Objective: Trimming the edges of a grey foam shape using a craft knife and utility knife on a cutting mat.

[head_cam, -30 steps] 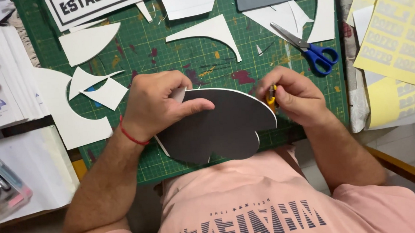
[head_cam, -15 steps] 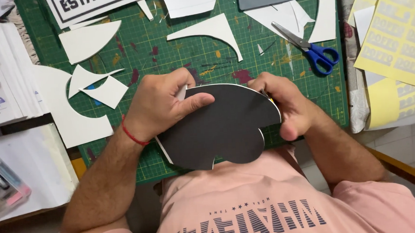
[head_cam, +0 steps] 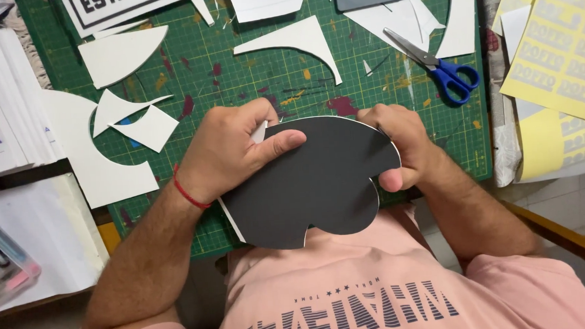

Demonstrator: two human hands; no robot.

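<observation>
The left hand (head_cam: 228,154) curled over the black card cutout (head_cam: 313,180), thumb pressed flat across its face, fingers closed behind. The right hand (head_cam: 401,145) pinched its far edge, held above the green cutting mat (head_cam: 268,72).

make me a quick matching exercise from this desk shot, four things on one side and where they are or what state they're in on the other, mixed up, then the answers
Things:
1. black card shape
2. scissors
3. yellow sticker sheets
4. white paper stack

Places or states:
a. lying on the green cutting mat, blue handles toward the right edge
b. off the mat at the far right
c. held between the left hand and the right hand
d. off the mat at the far left

Pairs: 1-c, 2-a, 3-b, 4-d
</observation>
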